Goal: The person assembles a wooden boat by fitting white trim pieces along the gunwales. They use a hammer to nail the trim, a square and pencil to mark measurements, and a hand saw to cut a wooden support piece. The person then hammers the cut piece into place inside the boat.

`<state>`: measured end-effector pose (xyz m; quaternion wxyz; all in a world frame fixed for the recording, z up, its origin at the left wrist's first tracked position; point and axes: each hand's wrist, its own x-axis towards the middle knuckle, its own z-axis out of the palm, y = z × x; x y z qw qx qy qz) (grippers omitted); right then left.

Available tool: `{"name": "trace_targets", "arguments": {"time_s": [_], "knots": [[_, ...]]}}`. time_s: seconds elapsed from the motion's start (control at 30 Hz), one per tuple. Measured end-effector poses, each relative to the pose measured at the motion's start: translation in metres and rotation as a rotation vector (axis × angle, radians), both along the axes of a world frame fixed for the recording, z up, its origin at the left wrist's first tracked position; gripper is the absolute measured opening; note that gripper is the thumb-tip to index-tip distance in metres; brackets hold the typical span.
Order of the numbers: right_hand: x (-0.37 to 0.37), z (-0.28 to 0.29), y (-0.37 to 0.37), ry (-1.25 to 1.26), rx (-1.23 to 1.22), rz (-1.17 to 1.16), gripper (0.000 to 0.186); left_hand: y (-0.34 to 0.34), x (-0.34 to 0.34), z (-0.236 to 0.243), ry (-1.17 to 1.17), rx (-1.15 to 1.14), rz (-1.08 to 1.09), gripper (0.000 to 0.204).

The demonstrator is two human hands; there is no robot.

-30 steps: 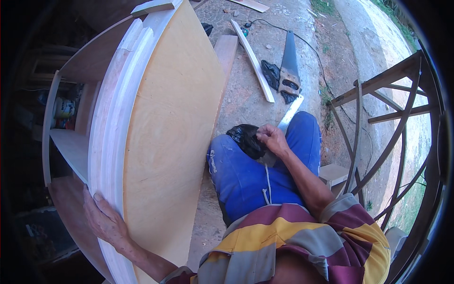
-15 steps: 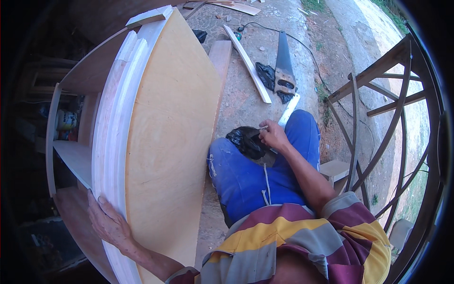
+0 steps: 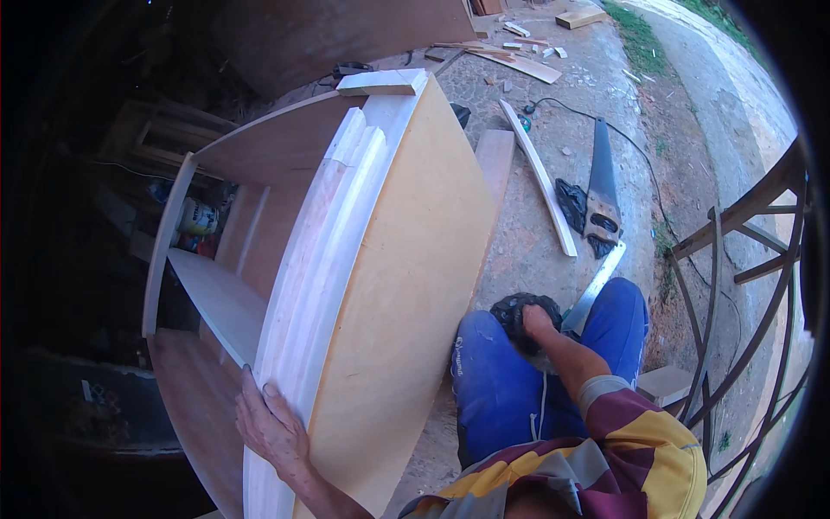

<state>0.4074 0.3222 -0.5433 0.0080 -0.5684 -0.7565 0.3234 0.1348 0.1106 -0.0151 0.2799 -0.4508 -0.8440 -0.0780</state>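
Observation:
A wooden cabinet carcass (image 3: 406, 285) lies on its side to my left, its pale panel facing up. Along its front edge runs a stepped wooden moulding (image 3: 320, 233). My left hand (image 3: 275, 428) grips the near part of that moulding, thumb on the face and fingers over the inner edge. Between my knees is a black plastic bag (image 3: 510, 310). My right hand (image 3: 540, 324) is down at the bag, its fingers curled in; their tips and anything in them are hidden.
Beyond my knees lie a handsaw (image 3: 603, 177), a metal square-like blade (image 3: 596, 290), a thin wood strip (image 3: 540, 177) and another black bag (image 3: 571, 203). A power cord (image 3: 640, 151) trails behind them. Wood offcuts (image 3: 519, 60) are scattered farther off. A curved wooden frame (image 3: 718, 285) stands at right.
My right hand has gone from above the bag down to it, its fingers curling in. My left hand stays on the moulding. The whole view has shifted, showing more of the left side.

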Motion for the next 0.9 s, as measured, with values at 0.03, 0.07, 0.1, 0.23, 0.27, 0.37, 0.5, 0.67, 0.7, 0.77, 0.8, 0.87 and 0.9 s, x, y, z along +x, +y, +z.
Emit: {"name": "trace_targets", "arguments": {"time_s": [0.03, 0.07, 0.1, 0.23, 0.27, 0.37, 0.5, 0.67, 0.7, 0.77, 0.8, 0.87, 0.9], "knots": [[-0.015, -0.003, -0.007, -0.011, -0.019, 0.05, 0.023, -0.009, -0.003, 0.002, 0.023, -0.014, 0.021, 0.042], [-0.031, -0.005, -0.018, 0.029, -0.031, 0.123, 0.024, -0.022, -0.008, 0.002, 0.042, -0.02, 0.058, 0.042], [-0.029, -0.001, -0.021, 0.05, -0.035, 0.158, 0.024, -0.024, -0.007, 0.004, 0.036, -0.021, 0.081, 0.042], [0.004, -0.042, -0.005, -0.02, -0.008, 0.151, 0.026, -0.005, -0.006, -0.003, -0.061, -0.008, 0.072, 0.043], [0.014, -0.051, -0.002, -0.043, 0.022, 0.138, 0.026, 0.001, -0.006, -0.007, -0.084, -0.01, 0.065, 0.043], [-0.019, -0.015, -0.013, -0.012, -0.06, 0.15, 0.026, -0.011, -0.01, -0.001, -0.04, -0.032, 0.093, 0.044], [-0.012, 0.035, -0.002, 0.006, -0.115, 0.104, 0.026, -0.004, -0.013, -0.001, -0.034, -0.012, 0.079, 0.045], [-0.007, 0.109, -0.008, -0.013, -0.124, 0.142, 0.024, -0.018, 0.0, 0.013, 0.326, 0.075, -0.109, 0.044], [-0.001, 0.129, -0.014, -0.019, -0.126, 0.157, 0.026, -0.004, 0.033, 0.023, 0.449, 0.195, -0.135, 0.046], [0.031, 0.133, -0.019, 0.096, -0.099, 0.165, 0.026, 0.01, 0.059, -0.007, 0.215, 0.57, -0.384, 0.039], [0.03, 0.147, -0.018, 0.246, -0.116, 0.102, 0.024, 0.014, 0.079, -0.019, -0.007, 0.779, -0.461, 0.038], [0.042, 0.183, -0.021, 0.572, -0.109, -0.005, 0.019, 0.02, 0.108, -0.043, -0.313, 0.584, -0.605, 0.037], [0.047, 0.22, -0.024, 0.753, -0.089, -0.03, 0.017, 0.035, 0.118, -0.061, -0.49, 0.525, -0.695, 0.035]]}}
